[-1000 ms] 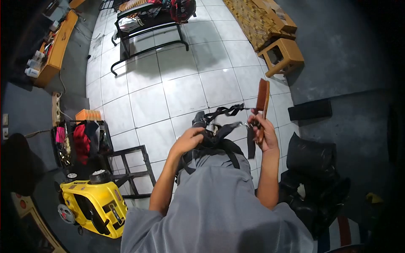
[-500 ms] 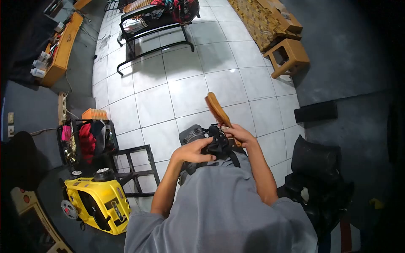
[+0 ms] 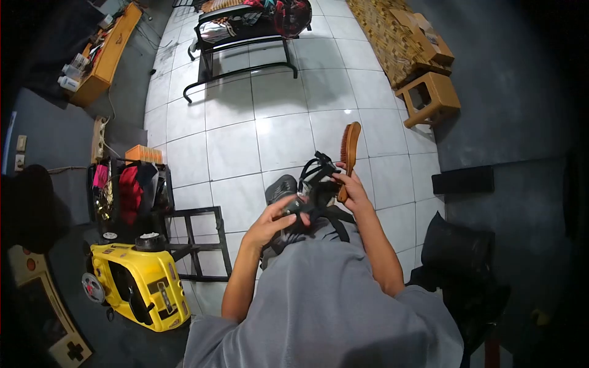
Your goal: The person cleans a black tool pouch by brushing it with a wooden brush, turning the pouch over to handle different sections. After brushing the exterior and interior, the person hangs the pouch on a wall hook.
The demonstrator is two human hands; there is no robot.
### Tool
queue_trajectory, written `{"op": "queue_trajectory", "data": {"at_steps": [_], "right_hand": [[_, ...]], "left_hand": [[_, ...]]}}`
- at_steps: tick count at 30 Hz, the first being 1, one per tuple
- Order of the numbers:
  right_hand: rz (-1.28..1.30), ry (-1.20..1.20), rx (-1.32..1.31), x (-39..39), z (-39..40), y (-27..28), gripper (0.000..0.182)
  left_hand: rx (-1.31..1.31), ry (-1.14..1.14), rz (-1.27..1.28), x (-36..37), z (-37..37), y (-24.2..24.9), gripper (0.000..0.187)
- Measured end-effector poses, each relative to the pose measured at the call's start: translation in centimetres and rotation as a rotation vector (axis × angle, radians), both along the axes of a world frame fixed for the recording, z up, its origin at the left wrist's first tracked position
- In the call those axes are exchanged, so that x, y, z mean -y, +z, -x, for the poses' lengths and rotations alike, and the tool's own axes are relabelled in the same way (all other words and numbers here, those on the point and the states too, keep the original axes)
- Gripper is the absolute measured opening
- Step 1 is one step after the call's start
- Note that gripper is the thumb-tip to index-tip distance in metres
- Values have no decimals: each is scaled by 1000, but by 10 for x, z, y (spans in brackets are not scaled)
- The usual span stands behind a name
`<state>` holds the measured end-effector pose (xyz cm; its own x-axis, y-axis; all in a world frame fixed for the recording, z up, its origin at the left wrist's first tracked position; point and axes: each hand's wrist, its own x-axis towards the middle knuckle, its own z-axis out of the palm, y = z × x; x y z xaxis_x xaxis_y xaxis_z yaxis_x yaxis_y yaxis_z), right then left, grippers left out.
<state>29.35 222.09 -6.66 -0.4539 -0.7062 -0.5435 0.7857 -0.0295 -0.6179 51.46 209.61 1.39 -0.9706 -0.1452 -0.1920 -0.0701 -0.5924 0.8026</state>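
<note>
A wooden-handled brush (image 3: pixel 351 147) with reddish bristles stands nearly upright in my right hand (image 3: pixel 351 189), its bristles facing left. The fingers of that hand also touch a black strapped item (image 3: pixel 320 193), perhaps a bag or harness, held over my lap. My left hand (image 3: pixel 270 226) grips the lower left part of the same black item, thumb and fingers curled around it. A loop of black strap rises at its top. Part of the item is hidden by my fingers. Just beyond my left hand a dark grey shoe (image 3: pixel 281 189) shows on the floor.
A yellow toy car (image 3: pixel 141 285) lies at the lower left beside a black metal frame (image 3: pixel 224 245) and a rack of clothes (image 3: pixel 130 193). Ahead stands a black rack (image 3: pixel 245 75) with fabrics. A brown stool (image 3: pixel 438 98) and black cushion (image 3: pixel 457 242) are on the right.
The brush has swung from leaning left to nearly upright and moved right. The black item has been lifted and turned, and its strap loop now sticks up. My left hand has closed around its lower part.
</note>
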Motion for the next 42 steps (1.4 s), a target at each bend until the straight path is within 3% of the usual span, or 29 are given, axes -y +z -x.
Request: {"op": "queue_trajectory", "data": {"at_steps": [1,5,8,11,13,16,20,21,23,26,28,29,33,36,38,42], "right_hand": [[-51,44,-44,-4,3,1,31],[-153,226,-94,-19,12,13,29],[-255,273,-263,-17,-7,29,31],[-360,263,-537,-14,-29,48,30],[-419,152,-575,-17,-38,52,27],[-437,5,-673,-25,-50,54,21],[-438,32,-684,-45,-66,68,18],[-443,58,-650,-47,-73,81,18],[-444,107,-596,-53,-83,103,19],[-358,148,-693,-67,-83,120,17],[-278,133,-746,-75,-78,125,17],[-261,120,-772,-80,-75,125,18],[-299,157,-1008,-120,-58,130,19],[-371,144,-1084,-162,-47,130,19],[-367,55,-1288,-196,-39,112,20],[-450,29,-1255,-270,-29,114,28]], "left_hand": [[-15,194,19,-6,-2,3,47],[-124,542,-188,-6,-10,-5,41],[146,416,-179,10,-25,-8,38],[343,414,99,11,-22,-14,34],[462,364,242,14,-25,-15,33],[282,413,275,17,-28,-32,32],[214,218,852,25,-17,-27,33],[229,96,754,26,-8,-28,35],[-9,54,842,18,15,-21,37],[-214,-198,885,5,41,10,50],[-308,-233,910,-14,54,25,47],[-256,-326,926,-25,62,32,49],[2,-301,892,-80,75,34,34],[56,-353,1101,-121,90,43,30],[-28,-370,1125,-147,105,42,29],[-72,-334,1205,-218,129,28,28]]}}
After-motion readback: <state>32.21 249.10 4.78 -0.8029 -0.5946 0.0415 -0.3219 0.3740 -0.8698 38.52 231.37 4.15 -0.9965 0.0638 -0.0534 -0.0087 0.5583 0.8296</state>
